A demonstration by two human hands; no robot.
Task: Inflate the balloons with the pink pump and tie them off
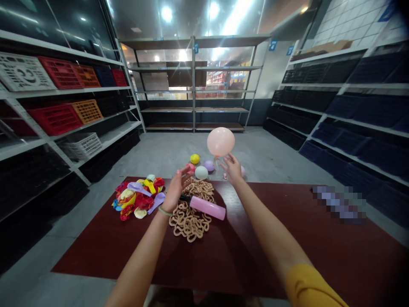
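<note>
A peach inflated balloon [220, 141] is in the air beyond the far table edge, its tied neck pointing down. Just under it is my right hand [232, 168], fingers spread and apparently holding nothing; whether a fingertip touches the balloon I cannot tell. My left hand [177, 187] is raised over the table with its fingers stretched out, between a pile of uninflated balloons [137, 198] in mixed colours and a heap of tan curly cord [191, 226]. A pink hand pump [207, 207] with a black end lies across the cord, its black end partly behind my left hand.
Several inflated balloons lie on the floor past the dark red table [255, 238], among them a yellow balloon [194, 159] and a white balloon [201, 172]. A blurred-out item [338, 204] lies at the table's right. Shelves with crates [59, 72] line the room.
</note>
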